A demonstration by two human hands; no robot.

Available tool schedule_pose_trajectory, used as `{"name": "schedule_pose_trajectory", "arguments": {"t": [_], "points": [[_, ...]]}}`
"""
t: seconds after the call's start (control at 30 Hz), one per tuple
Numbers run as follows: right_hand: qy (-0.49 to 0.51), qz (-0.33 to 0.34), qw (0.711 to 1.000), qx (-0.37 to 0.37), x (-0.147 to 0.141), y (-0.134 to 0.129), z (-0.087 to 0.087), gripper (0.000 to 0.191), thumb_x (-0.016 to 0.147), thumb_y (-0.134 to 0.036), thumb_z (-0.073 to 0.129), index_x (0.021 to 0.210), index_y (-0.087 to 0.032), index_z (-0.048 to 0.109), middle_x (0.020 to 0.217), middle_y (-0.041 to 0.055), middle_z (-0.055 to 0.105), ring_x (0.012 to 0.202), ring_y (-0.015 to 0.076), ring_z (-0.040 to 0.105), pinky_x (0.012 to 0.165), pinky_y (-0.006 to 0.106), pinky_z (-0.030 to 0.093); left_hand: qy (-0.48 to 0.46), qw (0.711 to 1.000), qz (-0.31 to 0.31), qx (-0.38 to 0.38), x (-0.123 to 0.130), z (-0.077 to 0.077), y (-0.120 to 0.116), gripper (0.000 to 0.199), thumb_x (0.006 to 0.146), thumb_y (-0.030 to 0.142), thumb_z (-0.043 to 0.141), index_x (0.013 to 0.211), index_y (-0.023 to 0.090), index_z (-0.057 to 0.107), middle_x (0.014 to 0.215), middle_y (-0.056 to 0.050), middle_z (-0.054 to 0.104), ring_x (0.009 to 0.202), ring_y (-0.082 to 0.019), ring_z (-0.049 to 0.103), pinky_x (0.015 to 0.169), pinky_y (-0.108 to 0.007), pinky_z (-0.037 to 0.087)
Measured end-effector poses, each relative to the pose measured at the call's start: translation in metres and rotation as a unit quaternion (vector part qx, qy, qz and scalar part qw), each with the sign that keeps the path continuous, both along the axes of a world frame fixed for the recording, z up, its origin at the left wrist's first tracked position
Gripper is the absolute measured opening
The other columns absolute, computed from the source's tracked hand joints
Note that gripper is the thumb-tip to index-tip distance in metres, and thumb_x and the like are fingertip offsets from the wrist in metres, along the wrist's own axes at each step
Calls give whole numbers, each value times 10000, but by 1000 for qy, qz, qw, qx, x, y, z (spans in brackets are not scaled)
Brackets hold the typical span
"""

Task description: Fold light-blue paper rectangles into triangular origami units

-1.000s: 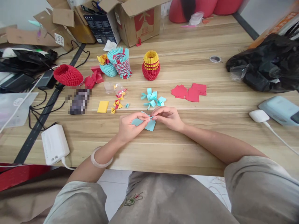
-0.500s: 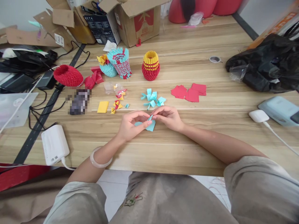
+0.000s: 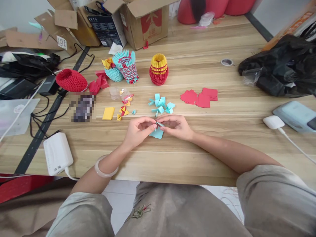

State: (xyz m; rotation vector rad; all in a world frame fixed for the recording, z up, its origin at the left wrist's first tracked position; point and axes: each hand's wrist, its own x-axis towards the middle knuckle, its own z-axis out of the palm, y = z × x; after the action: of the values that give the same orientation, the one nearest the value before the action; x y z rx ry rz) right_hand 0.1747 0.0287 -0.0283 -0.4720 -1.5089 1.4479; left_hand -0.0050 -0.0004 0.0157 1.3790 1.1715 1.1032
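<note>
Between my fingertips is a small folded piece of light blue paper [image 3: 160,124]. My left hand [image 3: 138,131] pinches its left side, thumb and fingers closed. On its right side my right hand [image 3: 178,126] pinches it too. Flat light blue paper slips [image 3: 157,133] lie on the table just below, partly covered by my left hand. Past my fingertips sits a loose group of folded light blue paper pieces [image 3: 160,102]. A small blue folded piece [image 3: 134,112] and several yellow and red folded pieces [image 3: 124,111] lie to the left, beside a yellow paper stack [image 3: 108,113].
Red paper slips [image 3: 202,99] lie to the right. Farther back stand a red-and-yellow paper vase [image 3: 159,69], a blue-and-red one [image 3: 126,67] and a red one [image 3: 71,80]. A white power bank [image 3: 58,153] is near left, a black bag [image 3: 276,67] right, cardboard boxes [image 3: 148,26] behind.
My fingers have shifted on the blue piece, which now shows opened out into an angled shape. My right hand has moved slightly down, and more of the slips below is uncovered.
</note>
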Motion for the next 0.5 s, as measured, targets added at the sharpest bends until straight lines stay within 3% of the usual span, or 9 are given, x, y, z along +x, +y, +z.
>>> {"name": "schedule_pose_trajectory", "arguments": {"t": [0.1, 0.23, 0.5], "points": [[-23, -17, 1000, -2, 1, -2, 0, 124, 830, -244, 647, 891, -164, 718, 903, 76, 731, 819, 139, 691, 772, 302, 591, 41, 999, 14, -8, -1, 0, -1, 130, 641, 242, 723, 722, 142, 706, 706, -43, 717, 621, -141, 646, 590, -243, 532], [-58, -26, 998, -30, 1, -4, -2, 173, 843, -308, 627, 845, -150, 698, 703, 33, 713, 619, 118, 669, 624, 266, 591, 78, 997, 5, -14, 0, 1, -2, 115, 647, 247, 687, 692, 141, 694, 661, -39, 704, 581, -132, 626, 579, -239, 523], [-56, 1, 997, -46, -1, -5, 1, 220, 846, -352, 617, 830, -138, 666, 673, 26, 698, 614, 117, 676, 605, 253, 589, 106, 994, -11, -23, 0, 3, -1, 111, 661, 248, 679, 670, 139, 660, 618, -24, 673, 541, -113, 595, 535, -215, 495]]}}
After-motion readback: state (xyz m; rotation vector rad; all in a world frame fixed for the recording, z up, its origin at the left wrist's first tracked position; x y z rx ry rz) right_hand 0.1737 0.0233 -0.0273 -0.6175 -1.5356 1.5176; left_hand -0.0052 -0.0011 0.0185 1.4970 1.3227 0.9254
